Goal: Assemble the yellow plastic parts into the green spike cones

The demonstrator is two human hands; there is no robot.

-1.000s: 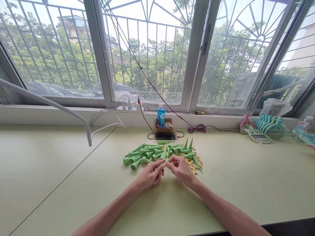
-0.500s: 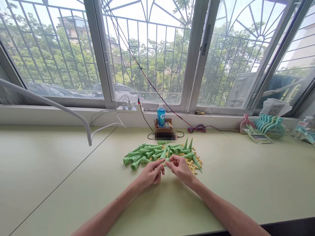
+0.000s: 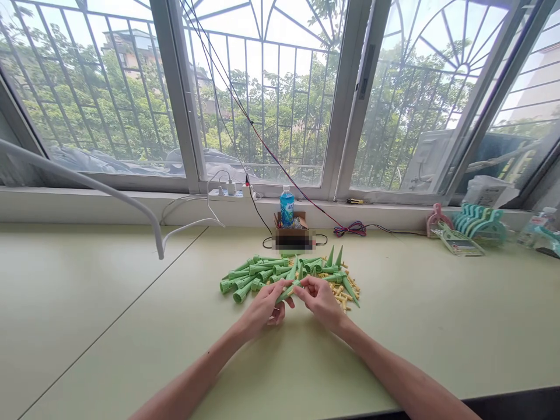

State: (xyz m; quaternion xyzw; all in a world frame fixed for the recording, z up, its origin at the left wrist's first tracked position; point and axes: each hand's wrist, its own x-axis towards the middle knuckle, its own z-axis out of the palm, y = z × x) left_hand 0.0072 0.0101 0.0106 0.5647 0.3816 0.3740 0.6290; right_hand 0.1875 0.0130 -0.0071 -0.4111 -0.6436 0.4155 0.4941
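Observation:
My left hand (image 3: 265,304) is closed on a green plastic spike (image 3: 285,293), which lies slantwise between finger and thumb. From the other side my right hand (image 3: 321,298) pinches at the spike's upper end. A small yellowish peg (image 3: 291,290) shows by the right thumb; its far end is hidden. Just beyond both hands lies a pile of green plastic spikes (image 3: 245,283) with round collars, a few standing point up. Beside my right hand many small yellow pegs (image 3: 345,297) are scattered at the pile's right side.
Behind the pile stand a small cardboard box (image 3: 301,221) and a blue-liquid bottle (image 3: 287,209). A coiled cable (image 3: 350,228) lies by the sill. Turquoise hangers or clips (image 3: 479,223) stand at the far right. A white curved arm (image 3: 144,213) reaches in from the left.
My left fingers have shifted, so more of the green spike's length and the yellowish peg now show. My right hand stays nearly where it was, and the pile looks the same.

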